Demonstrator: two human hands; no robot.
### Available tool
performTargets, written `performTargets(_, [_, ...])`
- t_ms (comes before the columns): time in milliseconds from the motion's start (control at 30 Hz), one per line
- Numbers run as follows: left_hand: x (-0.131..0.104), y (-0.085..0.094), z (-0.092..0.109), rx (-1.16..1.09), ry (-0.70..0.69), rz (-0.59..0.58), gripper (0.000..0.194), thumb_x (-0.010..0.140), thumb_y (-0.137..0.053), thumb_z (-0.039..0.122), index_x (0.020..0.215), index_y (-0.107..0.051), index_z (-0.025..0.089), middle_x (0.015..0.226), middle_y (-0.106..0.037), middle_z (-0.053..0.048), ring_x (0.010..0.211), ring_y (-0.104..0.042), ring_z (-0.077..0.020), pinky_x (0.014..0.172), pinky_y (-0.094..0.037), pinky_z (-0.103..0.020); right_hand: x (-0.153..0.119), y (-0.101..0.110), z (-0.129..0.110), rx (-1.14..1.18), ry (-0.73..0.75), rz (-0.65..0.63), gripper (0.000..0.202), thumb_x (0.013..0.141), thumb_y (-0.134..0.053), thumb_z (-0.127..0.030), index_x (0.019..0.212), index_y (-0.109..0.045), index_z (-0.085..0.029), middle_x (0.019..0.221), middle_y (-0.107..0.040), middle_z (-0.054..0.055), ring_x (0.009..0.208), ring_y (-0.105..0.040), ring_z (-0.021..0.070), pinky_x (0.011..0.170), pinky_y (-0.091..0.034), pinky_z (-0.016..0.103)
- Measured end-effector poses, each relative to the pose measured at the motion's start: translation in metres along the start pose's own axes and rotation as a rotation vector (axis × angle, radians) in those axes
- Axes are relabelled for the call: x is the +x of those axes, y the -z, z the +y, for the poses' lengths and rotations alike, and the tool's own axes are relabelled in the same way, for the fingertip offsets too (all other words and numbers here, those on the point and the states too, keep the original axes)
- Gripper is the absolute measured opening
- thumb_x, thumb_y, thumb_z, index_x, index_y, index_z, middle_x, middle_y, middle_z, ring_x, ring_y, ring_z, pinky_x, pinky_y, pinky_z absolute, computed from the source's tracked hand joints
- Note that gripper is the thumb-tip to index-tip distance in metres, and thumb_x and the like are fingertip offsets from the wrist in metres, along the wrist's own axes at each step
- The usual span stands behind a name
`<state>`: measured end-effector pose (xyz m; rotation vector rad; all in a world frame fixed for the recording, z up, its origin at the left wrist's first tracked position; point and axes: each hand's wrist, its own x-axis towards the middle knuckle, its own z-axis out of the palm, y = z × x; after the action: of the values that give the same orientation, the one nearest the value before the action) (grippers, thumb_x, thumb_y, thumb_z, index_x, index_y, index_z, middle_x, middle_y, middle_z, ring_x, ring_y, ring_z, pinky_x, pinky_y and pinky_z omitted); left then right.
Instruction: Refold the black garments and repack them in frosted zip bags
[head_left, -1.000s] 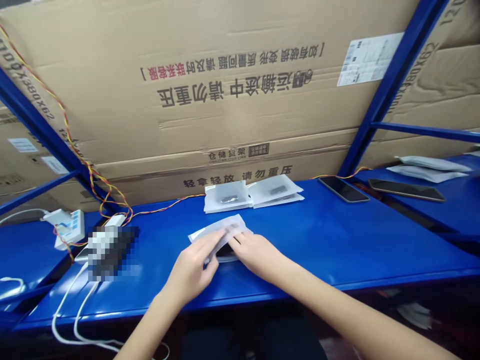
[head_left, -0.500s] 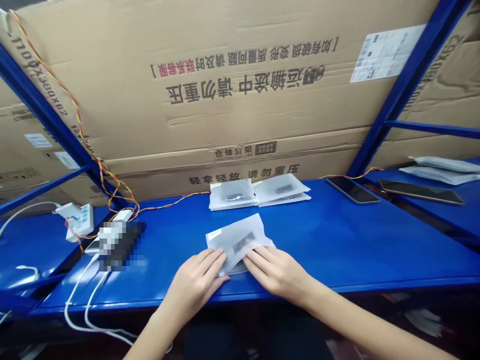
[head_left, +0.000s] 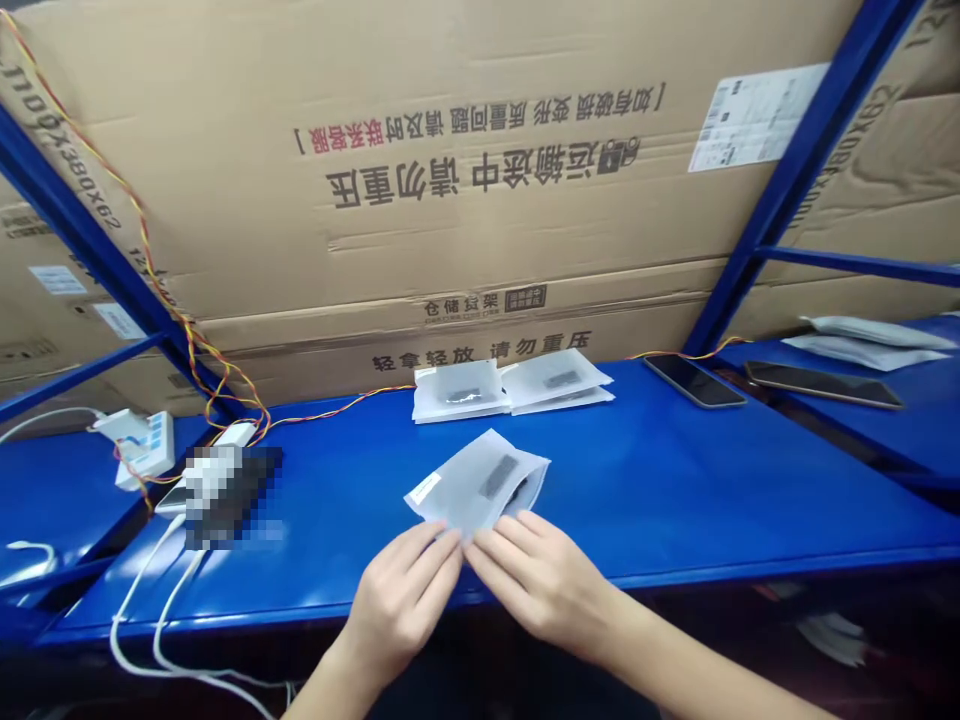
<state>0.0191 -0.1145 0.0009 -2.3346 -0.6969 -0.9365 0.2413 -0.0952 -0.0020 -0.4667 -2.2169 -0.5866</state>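
Observation:
A frosted translucent pouch (head_left: 461,485) with a white label and a dark printed patch lies tilted over the blue shelf (head_left: 675,490). My left hand (head_left: 412,580) pinches its near edge from the left. Right beside it, my right hand (head_left: 536,575) grips the same edge, and the fingertips of both hands nearly meet. The pouch's right side gapes a little, showing something dark inside that I cannot make out. Behind it, against the cardboard, stand two small piles of similar pouches, a left pile (head_left: 459,390) and a right pile (head_left: 559,380).
A black phone (head_left: 695,381) lies at the back right, with another phone (head_left: 823,384) and more pouches (head_left: 866,345) beyond the post. At left are a white power strip (head_left: 146,450), white cables (head_left: 161,600) and a pixelated dark object (head_left: 236,495). Large cardboard (head_left: 480,230) backs the shelf.
Both hands have come closer together at the pouch's near edge. The pouch has turned, and its right side now gapes. The view has shifted slightly.

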Motion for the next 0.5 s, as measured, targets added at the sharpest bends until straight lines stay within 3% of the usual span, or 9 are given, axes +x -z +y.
performTargets(200, [-0.003, 0.008, 0.003, -0.056, 0.069, 0.005, 0.023, 0.104, -0.051, 0.004, 0.107, -0.072, 0.011, 0.103, -0.083, -0.011, 0.103, -0.079, -0.0224, 0.099, -0.062, -0.037, -0.001, -0.014, 0.007, 0.069, 0.045, 0.018, 0.023, 0.1, -0.058, -0.004, 0.084, -0.073, -0.012, 0.081, -0.072, 0.007, 0.065, -0.054, 0.0176, 0.059, -0.035, 0.034])
performTargets(333, [-0.009, 0.021, -0.003, -0.072, 0.14, 0.033, 0.021, 0.099, -0.056, 0.0, 0.106, -0.072, 0.012, 0.103, -0.083, -0.009, 0.106, -0.078, -0.0229, 0.103, -0.058, -0.039, -0.014, -0.003, 0.044, -0.03, 0.055, 0.036, 0.026, 0.104, -0.051, -0.004, 0.094, -0.074, -0.012, 0.089, -0.076, 0.01, 0.074, -0.062, 0.0197, 0.065, -0.045, 0.034])
performTargets(500, [-0.021, 0.032, -0.011, -0.029, 0.224, 0.015, 0.022, 0.097, -0.058, -0.002, 0.106, -0.071, 0.014, 0.101, -0.083, -0.009, 0.1, -0.077, -0.025, 0.088, -0.056, -0.039, -0.04, 0.009, 0.081, -0.114, -0.054, -0.044, 0.017, 0.105, -0.055, -0.008, 0.101, -0.071, -0.013, 0.091, -0.077, 0.01, 0.083, -0.068, 0.0226, 0.068, -0.05, 0.035])
